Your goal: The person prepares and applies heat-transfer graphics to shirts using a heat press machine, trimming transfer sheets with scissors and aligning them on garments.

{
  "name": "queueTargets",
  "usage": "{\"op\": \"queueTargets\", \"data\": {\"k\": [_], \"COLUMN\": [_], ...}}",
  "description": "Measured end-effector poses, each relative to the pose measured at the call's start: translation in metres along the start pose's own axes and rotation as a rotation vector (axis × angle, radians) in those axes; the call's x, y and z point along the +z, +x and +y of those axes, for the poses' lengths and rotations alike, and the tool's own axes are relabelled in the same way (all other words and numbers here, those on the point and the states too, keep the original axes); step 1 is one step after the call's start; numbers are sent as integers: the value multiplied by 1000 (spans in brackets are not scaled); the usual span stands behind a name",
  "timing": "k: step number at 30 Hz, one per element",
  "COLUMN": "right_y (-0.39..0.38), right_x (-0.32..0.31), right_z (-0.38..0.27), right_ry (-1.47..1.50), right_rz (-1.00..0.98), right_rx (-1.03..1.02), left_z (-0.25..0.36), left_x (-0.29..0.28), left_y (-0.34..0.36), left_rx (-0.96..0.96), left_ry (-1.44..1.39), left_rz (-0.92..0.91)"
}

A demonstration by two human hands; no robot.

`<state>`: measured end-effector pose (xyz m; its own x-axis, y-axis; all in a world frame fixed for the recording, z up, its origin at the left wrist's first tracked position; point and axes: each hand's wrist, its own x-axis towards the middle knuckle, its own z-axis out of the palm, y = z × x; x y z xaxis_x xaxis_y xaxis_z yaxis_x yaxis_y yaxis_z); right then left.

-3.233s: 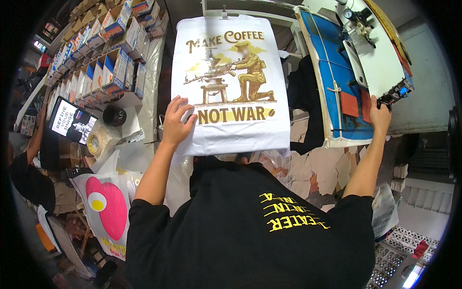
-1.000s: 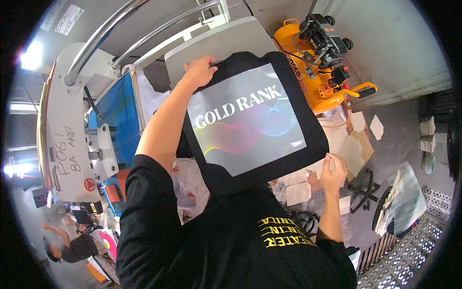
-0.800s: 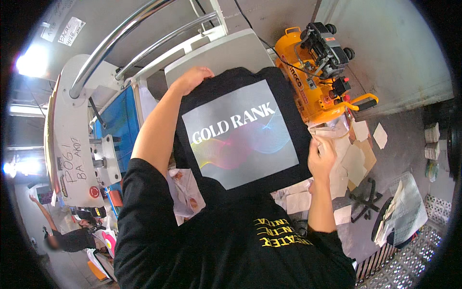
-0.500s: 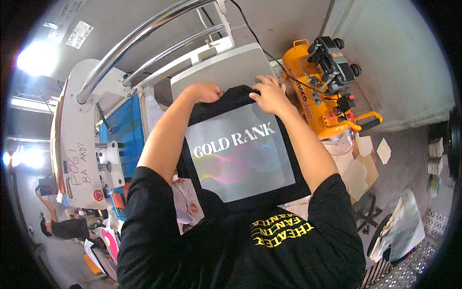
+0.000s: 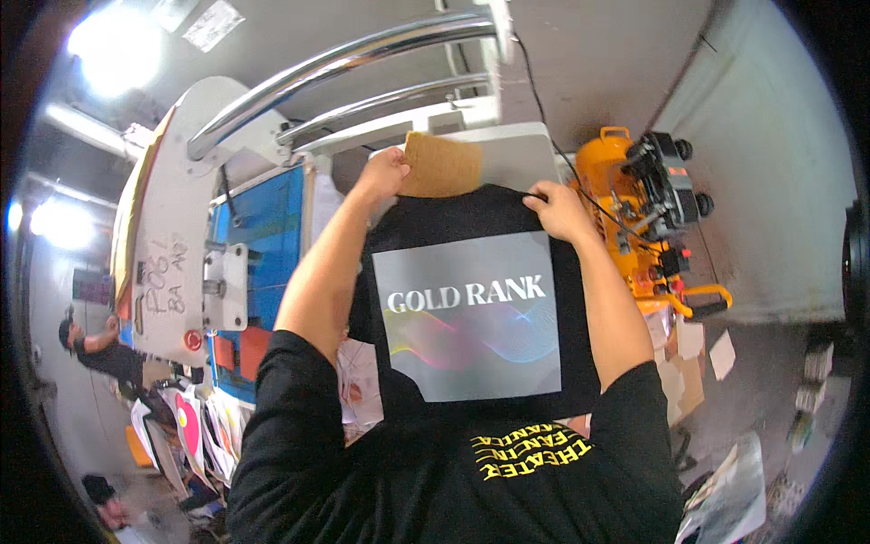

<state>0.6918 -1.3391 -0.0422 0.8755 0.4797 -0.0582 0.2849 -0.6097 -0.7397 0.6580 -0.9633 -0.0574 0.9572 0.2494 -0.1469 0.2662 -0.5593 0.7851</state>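
Note:
A black garment [image 5: 471, 213], apparently a T-shirt, lies spread over the light grey platen [image 5: 521, 145] of a press. On it is a grey, square print sheet [image 5: 467, 363] with white lettering and coloured wavy lines. My left hand [image 5: 388, 172] pinches the left edge of a tan, rough-looking rectangular piece [image 5: 442, 166] just beyond the garment's far edge. Whether those fingers also hold cloth, I cannot tell. At the garment's far right corner, my right hand [image 5: 556, 208] has its fingers closed on the black cloth.
The press's chrome bars [image 5: 362, 68] and white side plate [image 5: 181, 254] rise at left, beside a blue panel [image 5: 263, 245]. An orange air compressor [image 5: 616, 218] stands at right, its black cable [image 5: 535, 91] running behind the platen. Papers lie beyond it. Another person [image 5: 109, 354] is far left.
The bunched far edge of the garment is now spread flatter. The tan piece has come into view at my left hand, and my right hand has moved to the cloth's far right corner.

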Motion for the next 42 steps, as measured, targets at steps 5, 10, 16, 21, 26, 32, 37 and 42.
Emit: {"op": "queueTargets", "data": {"k": [5,10,16,21,26,32,37,42], "right_y": [-2,-19,-24,-27,-31,-28,-22,-10], "right_x": [13,4,15,33,7,1,-51,-58], "right_z": [-3,28,43,31,25,29,52,58], "right_ry": [-42,-85,-214,-352,-468,-192,-198,-98], "right_rz": [40,128,219,261,229,120,-203,-295], "right_rx": [-66,-23,-84,-203,120,270,353,314], "left_z": [9,119,148,96,98,-73,-122,-91], "left_x": [-38,-93,-310,-464,-262,-40,-45,-49], "left_y": [-42,-165,-259,-288,-221,-170,-155,-163], "left_rx": [11,359,122,-4,634,-117,-244,-253], "left_ry": [-107,-19,296,782,484,-164,-55,-173], "left_rz": [806,642,1014,1102,776,213,-177,-179]}}
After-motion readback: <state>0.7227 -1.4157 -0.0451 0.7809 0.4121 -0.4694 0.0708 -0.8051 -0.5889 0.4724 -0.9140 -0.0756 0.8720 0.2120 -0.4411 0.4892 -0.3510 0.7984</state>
